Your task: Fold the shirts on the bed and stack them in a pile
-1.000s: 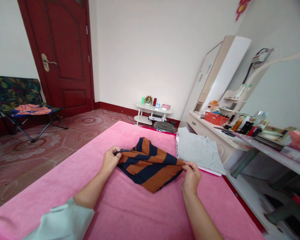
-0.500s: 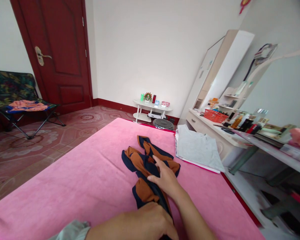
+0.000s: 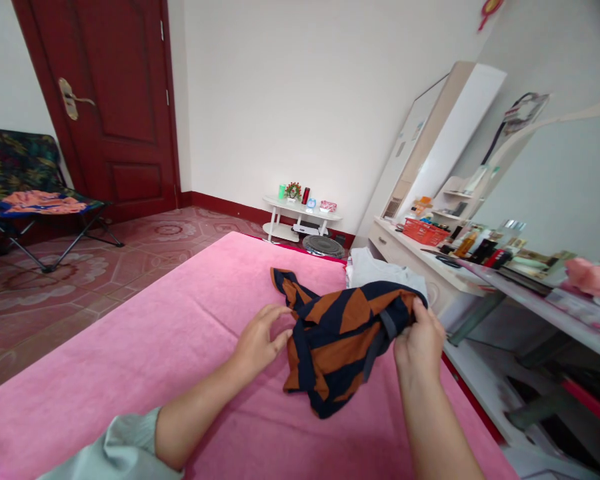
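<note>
A navy and brown striped garment (image 3: pixel 340 327), probably a shirt, is bunched over the pink bed cover (image 3: pixel 180 320). My right hand (image 3: pixel 420 340) grips its right end, thumb on top, and holds that part up off the bed. At the garment's left edge is my left hand (image 3: pixel 263 337), with thumb and fingers apart, at or just touching the cloth. One narrow end of the garment lies on the cover toward the far side. Dark cloth hangs in folds below my right hand.
Folded light grey clothing (image 3: pixel 380 267) lies at the bed's far right corner, partly behind the garment. To the right stands a dresser (image 3: pixel 385 240) with a red basket (image 3: pixel 425 231) and bottles. A folding chair (image 3: pixel 35 193) with orange cloth is at left.
My right hand has moved right and raised one end of the garment, spreading its stripes. My left hand has left the near end and come forward to the garment's left edge.
</note>
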`<state>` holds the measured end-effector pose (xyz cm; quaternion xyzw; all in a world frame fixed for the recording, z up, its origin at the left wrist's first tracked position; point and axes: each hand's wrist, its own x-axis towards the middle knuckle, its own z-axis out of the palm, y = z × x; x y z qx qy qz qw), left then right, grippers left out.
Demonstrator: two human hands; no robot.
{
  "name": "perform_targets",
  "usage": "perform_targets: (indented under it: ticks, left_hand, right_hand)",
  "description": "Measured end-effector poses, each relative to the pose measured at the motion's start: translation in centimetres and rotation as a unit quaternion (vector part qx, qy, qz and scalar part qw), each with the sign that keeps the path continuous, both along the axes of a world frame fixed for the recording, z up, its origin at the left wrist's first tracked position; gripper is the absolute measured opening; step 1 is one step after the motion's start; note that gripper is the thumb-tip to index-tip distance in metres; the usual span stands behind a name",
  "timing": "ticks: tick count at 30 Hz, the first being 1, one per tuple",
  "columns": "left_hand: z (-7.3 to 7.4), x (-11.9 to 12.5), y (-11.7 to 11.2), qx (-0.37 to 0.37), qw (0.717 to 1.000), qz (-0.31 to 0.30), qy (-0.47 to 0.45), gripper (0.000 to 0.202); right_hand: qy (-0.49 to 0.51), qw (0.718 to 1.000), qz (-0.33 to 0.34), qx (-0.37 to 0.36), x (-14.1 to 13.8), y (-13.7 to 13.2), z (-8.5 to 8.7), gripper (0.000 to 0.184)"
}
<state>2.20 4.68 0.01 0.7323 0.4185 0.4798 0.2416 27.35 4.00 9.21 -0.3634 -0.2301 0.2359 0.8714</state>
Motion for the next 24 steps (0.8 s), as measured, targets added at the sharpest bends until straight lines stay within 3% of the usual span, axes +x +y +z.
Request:
perform_targets:
  ticks: [2, 5, 11, 13, 15, 17, 20, 22, 24]
  left_hand:
    - [-0.9, 0.0, 0.5, -0.069, 0.997, 0.012, -0.043, 0.057]
    - [-1.2, 0.4, 0.4, -0.133, 0.986, -0.026, -0.096, 0.079]
    - [-0.4, 1.0, -0.9, -0.01, 0.993, -0.093, -0.074, 0.11]
    - [-0.1, 1.0, -1.1, 0.002, 0.99, -0.11, -0.088, 0.087]
    - [0.2, 0.7, -1.0, -0.014, 0.988, -0.117, -0.098, 0.041]
    - [0.8, 0.1, -0.7, -0.039, 0.989, -0.107, -0.095, 0.02]
    - [2.1, -1.4, 0.4, -0.049, 0.99, -0.068, -0.114, 0.022]
    - [3.1, -2.5, 1.2, -0.042, 0.986, -0.042, -0.155, 0.026]
    - [4.1, -3.3, 1.8, -0.043, 0.978, -0.018, -0.202, 0.029]
  right_hand:
    - [0.021, 0.999, 0.035, -0.012, -0.5, -0.3, 0.4, 0.009]
    - [0.024, 0.992, 0.118, -0.047, -2.1, -0.8, 0.6, 0.01]
    - [-0.022, 0.949, 0.299, -0.094, -7.2, -3.4, 1.6, 0.017]
    - [-0.043, 0.925, 0.362, -0.106, -8.7, -4.5, 2.0, 0.019]
    - [-0.068, 0.91, 0.394, -0.109, -9.2, -5.1, 2.2, 0.02]
    - [-0.114, 0.913, 0.378, -0.105, -8.6, -5.0, 2.2, 0.02]
    - [-0.238, 0.926, 0.265, -0.123, -6.0, -4.1, 2.1, 0.018]
    - [-0.339, 0.909, 0.18, -0.161, -4.2, -3.5, 2.1, 0.02]
    - [-0.431, 0.869, 0.14, -0.198, -3.4, -3.2, 2.2, 0.027]
